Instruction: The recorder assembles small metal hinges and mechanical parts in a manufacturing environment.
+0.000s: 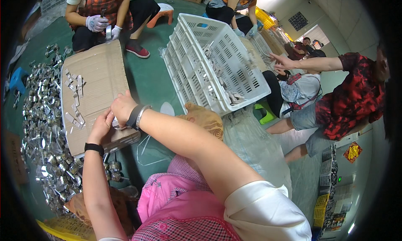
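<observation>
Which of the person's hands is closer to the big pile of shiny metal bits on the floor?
Left. The left hand sits at the cardboard's lower edge, nearer the metal pile. The right hand is beside it, farther from the pile.

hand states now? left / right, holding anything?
Left hand: curled against a small shiny metal part at the edge of the flat brown cardboard sheet; grip cannot be told.
Right hand: closed into a fist over the same part.

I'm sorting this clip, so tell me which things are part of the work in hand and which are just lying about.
In use: left hand, right hand, small metal part, cardboard sheet, metal pieces.
Lying about: white crate, orange stool, blue stool.
</observation>
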The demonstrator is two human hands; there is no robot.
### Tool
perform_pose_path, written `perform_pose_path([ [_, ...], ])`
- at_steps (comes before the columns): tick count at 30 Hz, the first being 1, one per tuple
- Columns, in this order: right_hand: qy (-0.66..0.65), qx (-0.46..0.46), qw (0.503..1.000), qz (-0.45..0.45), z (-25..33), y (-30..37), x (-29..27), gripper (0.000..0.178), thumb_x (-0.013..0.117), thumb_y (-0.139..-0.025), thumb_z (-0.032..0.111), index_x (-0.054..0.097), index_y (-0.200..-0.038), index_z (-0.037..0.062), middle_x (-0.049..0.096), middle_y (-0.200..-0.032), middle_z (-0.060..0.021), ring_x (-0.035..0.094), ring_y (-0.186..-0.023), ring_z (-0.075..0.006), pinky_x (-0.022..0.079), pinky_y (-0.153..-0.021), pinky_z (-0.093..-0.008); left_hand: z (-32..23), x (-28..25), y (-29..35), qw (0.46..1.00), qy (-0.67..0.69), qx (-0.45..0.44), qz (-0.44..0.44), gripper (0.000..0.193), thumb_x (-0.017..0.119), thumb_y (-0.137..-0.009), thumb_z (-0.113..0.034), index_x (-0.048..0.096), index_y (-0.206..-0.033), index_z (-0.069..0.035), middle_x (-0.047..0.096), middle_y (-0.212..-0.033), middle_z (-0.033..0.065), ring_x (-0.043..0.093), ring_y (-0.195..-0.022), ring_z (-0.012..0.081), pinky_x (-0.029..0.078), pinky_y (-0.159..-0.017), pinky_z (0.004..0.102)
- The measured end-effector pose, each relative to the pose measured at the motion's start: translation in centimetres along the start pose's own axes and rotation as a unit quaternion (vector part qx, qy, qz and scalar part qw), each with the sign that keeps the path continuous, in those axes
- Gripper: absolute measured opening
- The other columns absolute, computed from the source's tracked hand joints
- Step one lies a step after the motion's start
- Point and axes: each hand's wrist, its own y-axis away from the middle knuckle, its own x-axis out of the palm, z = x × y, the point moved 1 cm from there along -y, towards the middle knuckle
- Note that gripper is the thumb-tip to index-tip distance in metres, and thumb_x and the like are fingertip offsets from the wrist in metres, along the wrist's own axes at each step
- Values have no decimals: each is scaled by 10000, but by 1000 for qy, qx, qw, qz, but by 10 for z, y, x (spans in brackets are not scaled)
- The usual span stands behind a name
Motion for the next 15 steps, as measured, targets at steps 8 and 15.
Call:
perform_pose_path([
  [8, -5, -65, 996, -63, -2, -5, 9, 396, 779, -539, 353, 690, -856, 135, 650, -920, -83, 587, -943, -245, 376, -824, -458, -41, -15, 14, 998, 10, -66, 5, 466, 448, -920, -360, 535, -1220, -14, 567, -1204, 193, 533, -1135, 304, 396, -953, 344],
  [15, 13, -14, 1000, 14, -3, 5, -8, 404, 781, -548, 306, 691, -884, 100, 652, -955, -85, 533, -1026, -248, 349, -895, -450, -28, -3, 5, 998, 9, -56, 8, 486, 475, -913, -416, 530, -1236, -56, 588, -1165, 187, 559, -1089, 321, 422, -930, 351],
])
